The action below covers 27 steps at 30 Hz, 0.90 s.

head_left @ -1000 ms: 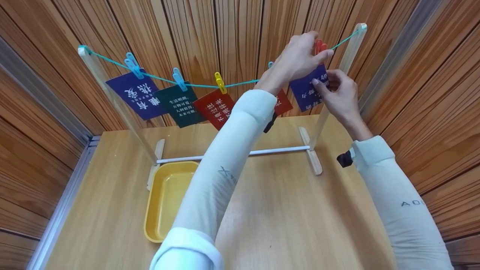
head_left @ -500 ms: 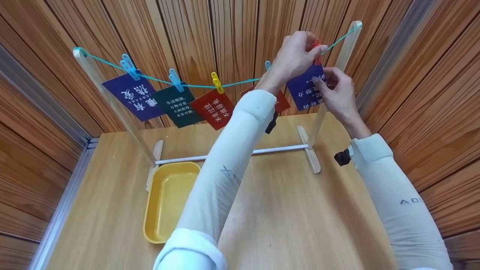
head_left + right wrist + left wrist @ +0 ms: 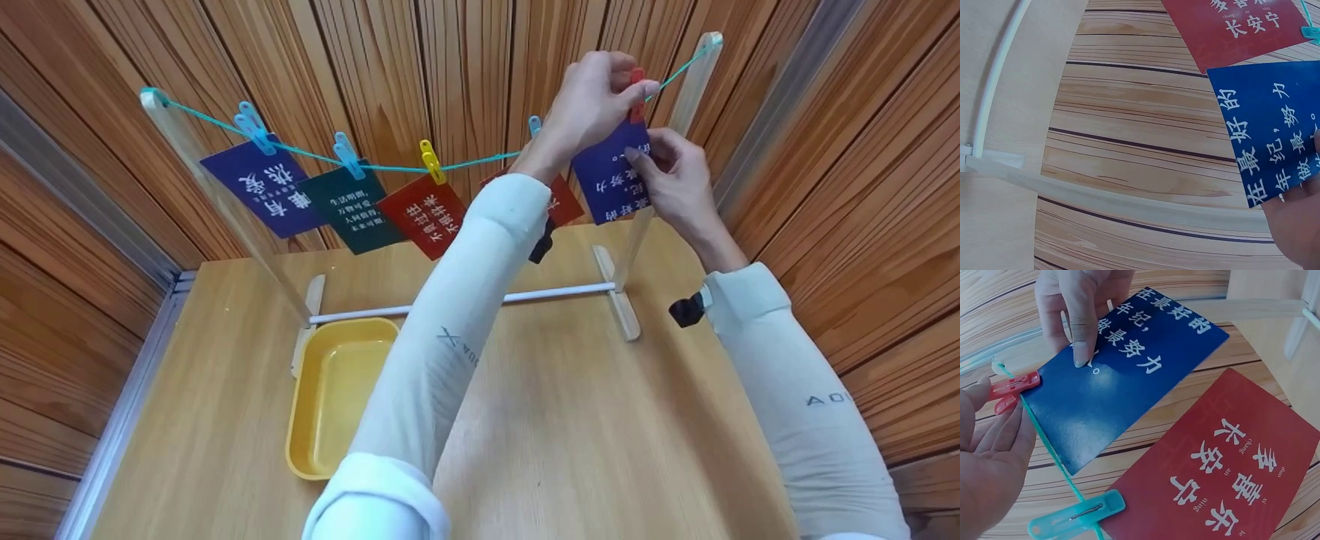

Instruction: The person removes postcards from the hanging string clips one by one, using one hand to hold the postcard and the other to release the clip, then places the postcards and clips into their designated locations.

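In the head view my left hand [image 3: 592, 94] is raised at the right part of the green line [image 3: 397, 169], pinching a red clothespin [image 3: 637, 96] by its handle end. The left wrist view has that clothespin at the line and the edge of a dark blue card [image 3: 1123, 377] with white characters. My right hand [image 3: 679, 169] holds this card between thumb and fingers, thumb on its printed face. Beside it hangs a red card [image 3: 1230, 455] on a light blue clothespin [image 3: 1078, 514]; in the head view my left forearm partly hides it.
Farther left hang a blue card [image 3: 262, 187], a green card [image 3: 352, 210] and a red card [image 3: 424, 214], all clipped. Wooden posts [image 3: 225, 202] joined by a white rod [image 3: 555, 294] carry the line. A yellow tray [image 3: 294, 420] stands on the table [image 3: 570, 420].
The red clothespin, earlier showing two spread handles, now looks narrower and upright, and my left thumb has shifted slightly up. My right hand keeps hold of the blue card. The head view drifts slightly.
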Tool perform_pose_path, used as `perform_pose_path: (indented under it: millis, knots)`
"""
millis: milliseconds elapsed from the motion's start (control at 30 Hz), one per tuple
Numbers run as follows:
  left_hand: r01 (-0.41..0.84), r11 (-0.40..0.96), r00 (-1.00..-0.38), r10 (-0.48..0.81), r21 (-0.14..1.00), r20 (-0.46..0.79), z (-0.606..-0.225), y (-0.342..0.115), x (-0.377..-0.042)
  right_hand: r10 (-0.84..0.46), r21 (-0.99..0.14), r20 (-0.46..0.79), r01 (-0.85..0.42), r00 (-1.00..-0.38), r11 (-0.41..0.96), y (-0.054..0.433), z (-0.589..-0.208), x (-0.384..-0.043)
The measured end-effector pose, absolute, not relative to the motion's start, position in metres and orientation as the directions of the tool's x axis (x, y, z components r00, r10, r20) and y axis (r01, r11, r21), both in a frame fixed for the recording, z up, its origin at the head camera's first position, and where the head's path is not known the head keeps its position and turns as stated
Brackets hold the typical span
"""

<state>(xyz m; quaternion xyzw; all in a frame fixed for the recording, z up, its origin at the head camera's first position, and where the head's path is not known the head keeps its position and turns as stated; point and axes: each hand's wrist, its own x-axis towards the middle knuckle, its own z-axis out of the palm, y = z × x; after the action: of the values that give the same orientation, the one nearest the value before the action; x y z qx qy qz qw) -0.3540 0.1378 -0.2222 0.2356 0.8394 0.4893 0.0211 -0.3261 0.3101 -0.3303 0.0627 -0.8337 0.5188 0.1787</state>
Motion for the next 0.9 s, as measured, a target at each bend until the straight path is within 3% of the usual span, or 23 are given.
perform_pose_path:
  millis: [467, 900]
  knots:
    - [0.441, 0.436, -0.878, 0.389, 0.784, 0.278, -0.23, 0.136, -0.357, 0.06, -0.863, 0.325, -0.27, -0.944, 0.428, 0.309, -0.333, -0.32]
    - [0.464, 0.373, -0.879, 0.301, 0.803, 0.369, -0.238, 0.138, -0.358, 0.044, -0.852, 0.351, -0.3, -0.935, 0.43, 0.308, -0.331, -0.317]
